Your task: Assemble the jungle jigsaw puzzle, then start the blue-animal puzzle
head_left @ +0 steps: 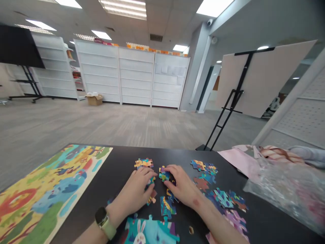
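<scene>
My left hand [139, 188], wearing a watch [102, 218] on its wrist, is curled over a colourful jigsaw piece [150, 181] between thumb and fingers. Just to the right, my right hand [181, 184] grips a blue-green and purple jigsaw piece [164, 174] by its edge. The two pieces are apart, low over the black table. Beyond my left fingertips lies an orange and blue piece [144, 163]. Between my forearms is a blue and yellow piece [167, 206]. Nearest me, a larger joined section with a white rabbit [152, 230] is partly cut off by the frame.
A yellow picture sheet with animals [63, 183] covers the table's left side. Several loose jigsaw pieces [223, 197] are scattered on the right, partly under my forearm. Clear plastic wrapping [281, 186] and pink cloth [238, 159] lie at the right edge. An easel [235, 98] stands beyond the table.
</scene>
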A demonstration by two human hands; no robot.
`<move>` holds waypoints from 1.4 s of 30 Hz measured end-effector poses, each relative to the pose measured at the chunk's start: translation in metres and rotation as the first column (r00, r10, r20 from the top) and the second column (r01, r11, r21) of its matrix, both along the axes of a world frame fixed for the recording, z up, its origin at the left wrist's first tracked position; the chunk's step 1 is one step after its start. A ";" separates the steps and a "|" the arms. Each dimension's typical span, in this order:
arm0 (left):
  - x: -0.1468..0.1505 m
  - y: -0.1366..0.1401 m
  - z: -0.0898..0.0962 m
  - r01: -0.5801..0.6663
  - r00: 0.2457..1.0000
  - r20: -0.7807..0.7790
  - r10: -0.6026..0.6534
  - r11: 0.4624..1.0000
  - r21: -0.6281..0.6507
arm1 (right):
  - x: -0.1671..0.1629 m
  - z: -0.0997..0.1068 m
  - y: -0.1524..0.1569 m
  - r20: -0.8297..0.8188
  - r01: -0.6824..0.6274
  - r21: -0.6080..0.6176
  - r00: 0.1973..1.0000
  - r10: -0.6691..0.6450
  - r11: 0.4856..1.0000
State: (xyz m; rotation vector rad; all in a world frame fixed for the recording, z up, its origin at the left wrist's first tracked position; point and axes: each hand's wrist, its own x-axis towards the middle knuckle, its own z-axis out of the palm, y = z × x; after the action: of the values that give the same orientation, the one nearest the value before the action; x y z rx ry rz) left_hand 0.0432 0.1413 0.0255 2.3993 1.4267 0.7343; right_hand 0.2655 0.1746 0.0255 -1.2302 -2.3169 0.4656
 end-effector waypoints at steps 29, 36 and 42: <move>-0.007 -0.019 0.012 0.194 0.976 -0.083 -0.202 0.976 -0.094 | 0.050 0.015 -0.137 0.220 -0.158 0.150 0.968 0.123 0.976; -0.026 -0.006 0.009 0.045 0.993 -0.105 -0.049 0.998 -0.041 | 0.042 -0.007 -0.131 0.219 -0.086 0.161 0.974 0.049 0.983; -0.046 0.006 0.007 -0.083 0.992 -0.092 0.082 0.996 -0.011 | 0.044 -0.011 -0.134 0.149 -0.097 0.317 0.987 0.052 0.943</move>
State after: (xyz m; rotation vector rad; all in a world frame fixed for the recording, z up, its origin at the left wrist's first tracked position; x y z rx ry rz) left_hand -0.0032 0.1477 0.0323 2.4036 1.5699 0.6367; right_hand 0.3095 0.0410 0.0141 -1.0456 -2.4404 0.0176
